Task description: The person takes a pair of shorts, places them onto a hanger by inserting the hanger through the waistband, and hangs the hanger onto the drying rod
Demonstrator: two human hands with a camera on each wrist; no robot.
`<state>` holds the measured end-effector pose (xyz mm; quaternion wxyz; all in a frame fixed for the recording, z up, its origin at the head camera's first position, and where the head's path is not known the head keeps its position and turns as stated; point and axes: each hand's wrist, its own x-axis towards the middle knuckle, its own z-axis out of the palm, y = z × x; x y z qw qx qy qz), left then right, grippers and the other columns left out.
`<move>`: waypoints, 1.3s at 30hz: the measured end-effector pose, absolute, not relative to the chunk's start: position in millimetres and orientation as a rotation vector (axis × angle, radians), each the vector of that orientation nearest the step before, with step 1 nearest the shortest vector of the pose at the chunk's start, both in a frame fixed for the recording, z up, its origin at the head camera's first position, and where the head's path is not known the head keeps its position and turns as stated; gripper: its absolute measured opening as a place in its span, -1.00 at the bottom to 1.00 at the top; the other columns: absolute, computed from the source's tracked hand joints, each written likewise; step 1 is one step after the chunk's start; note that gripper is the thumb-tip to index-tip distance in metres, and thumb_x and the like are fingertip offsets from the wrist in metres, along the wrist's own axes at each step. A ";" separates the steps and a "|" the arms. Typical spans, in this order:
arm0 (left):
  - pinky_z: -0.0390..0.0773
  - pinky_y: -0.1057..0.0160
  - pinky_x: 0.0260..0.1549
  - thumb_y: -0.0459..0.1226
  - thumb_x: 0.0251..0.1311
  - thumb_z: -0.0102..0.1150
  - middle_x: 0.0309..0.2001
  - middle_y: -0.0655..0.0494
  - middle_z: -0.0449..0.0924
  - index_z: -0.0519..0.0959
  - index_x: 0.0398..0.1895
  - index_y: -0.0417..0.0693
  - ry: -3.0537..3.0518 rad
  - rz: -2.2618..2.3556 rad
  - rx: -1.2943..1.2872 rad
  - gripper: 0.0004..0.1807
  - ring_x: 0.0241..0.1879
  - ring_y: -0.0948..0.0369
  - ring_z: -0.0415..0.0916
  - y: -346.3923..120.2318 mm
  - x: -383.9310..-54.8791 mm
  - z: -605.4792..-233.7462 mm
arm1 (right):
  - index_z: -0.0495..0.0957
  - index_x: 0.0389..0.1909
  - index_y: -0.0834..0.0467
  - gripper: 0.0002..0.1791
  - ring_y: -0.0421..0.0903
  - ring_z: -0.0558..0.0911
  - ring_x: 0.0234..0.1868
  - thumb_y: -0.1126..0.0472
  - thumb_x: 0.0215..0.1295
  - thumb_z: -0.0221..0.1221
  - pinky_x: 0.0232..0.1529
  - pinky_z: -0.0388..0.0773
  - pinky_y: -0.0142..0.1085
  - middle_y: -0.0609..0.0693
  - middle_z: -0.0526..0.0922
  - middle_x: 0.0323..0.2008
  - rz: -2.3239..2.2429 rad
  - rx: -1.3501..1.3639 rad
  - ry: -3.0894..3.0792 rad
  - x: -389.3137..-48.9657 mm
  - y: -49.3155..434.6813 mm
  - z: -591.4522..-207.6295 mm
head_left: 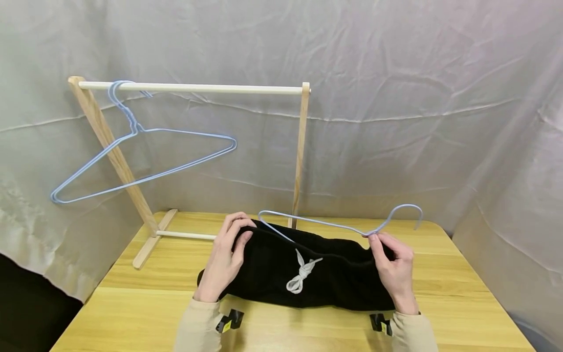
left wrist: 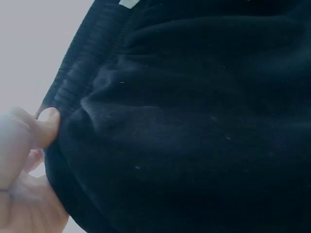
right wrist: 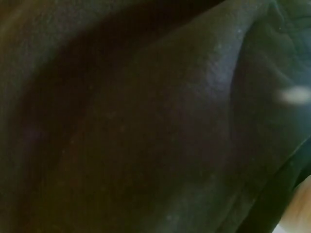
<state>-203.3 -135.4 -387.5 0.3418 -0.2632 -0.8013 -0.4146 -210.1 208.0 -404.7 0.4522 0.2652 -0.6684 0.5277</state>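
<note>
Black drawstring pants [head_left: 272,274] lie bunched over the table, with a light grey bow [head_left: 301,274] at the front of the waistband. My left hand [head_left: 224,259] grips the waistband at its left end; in the left wrist view the thumb [left wrist: 48,127] presses on the gathered black fabric [left wrist: 160,141]. With my right hand [head_left: 396,269] I pinch a light blue wire hanger [head_left: 325,223] just below its hook, close to the waistband's right end. The hanger's lower part is hidden inside the waist opening. Dark cloth [right wrist: 146,121] fills most of the right wrist view.
A wooden rack with a white rail [head_left: 228,88] stands at the back left of the table [head_left: 444,283]. Light blue wire hangers [head_left: 176,169] hang from its left end. A grey curtain [head_left: 396,98] closes off the back and sides.
</note>
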 end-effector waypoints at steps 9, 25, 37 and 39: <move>0.38 0.54 0.15 -0.59 0.31 0.08 0.12 -0.11 0.52 0.61 -0.07 -0.11 -1.958 -1.091 -0.735 -0.72 0.09 0.05 0.52 -133.5 -206.6 -388.6 | 0.67 -0.45 0.45 -0.75 -0.37 0.63 -0.33 0.77 0.03 0.11 -0.23 0.50 -0.59 -0.33 0.71 -0.33 1.301 0.731 -1.691 -211.4 210.2 -405.9; 0.52 0.56 0.02 -0.60 0.16 0.25 -0.10 -0.13 0.75 0.56 0.12 -0.19 -1.919 -1.255 -0.787 -0.56 -0.02 0.43 0.65 -140.8 -205.4 -390.1 | 0.71 -0.44 0.23 -0.59 -0.39 0.68 -0.27 0.78 -0.03 0.14 -0.18 0.53 -0.59 -0.02 0.74 -0.41 1.280 0.812 -1.740 -209.9 209.0 -405.2; 0.56 0.40 0.08 -0.46 0.25 0.26 -0.04 0.04 0.76 0.61 0.11 -0.07 -2.093 -1.120 -0.885 -0.64 0.01 0.15 0.70 -128.9 -201.4 -391.0 | 0.69 -0.44 0.18 -0.69 -0.27 0.65 -0.36 0.66 -0.01 0.25 -0.13 0.52 -0.58 0.03 0.69 -0.49 1.057 0.864 -1.824 -205.3 184.8 -402.6; 0.59 0.33 0.06 -0.41 0.28 0.25 -0.01 0.08 0.75 0.60 0.13 -0.04 -2.142 -1.062 -0.881 -0.65 0.03 0.17 0.69 -125.2 -199.9 -391.1 | 0.69 -0.44 0.16 -0.70 -0.24 0.64 -0.39 0.63 0.01 0.26 -0.14 0.52 -0.58 0.01 0.69 -0.51 1.030 0.855 -1.845 -203.2 180.0 -401.8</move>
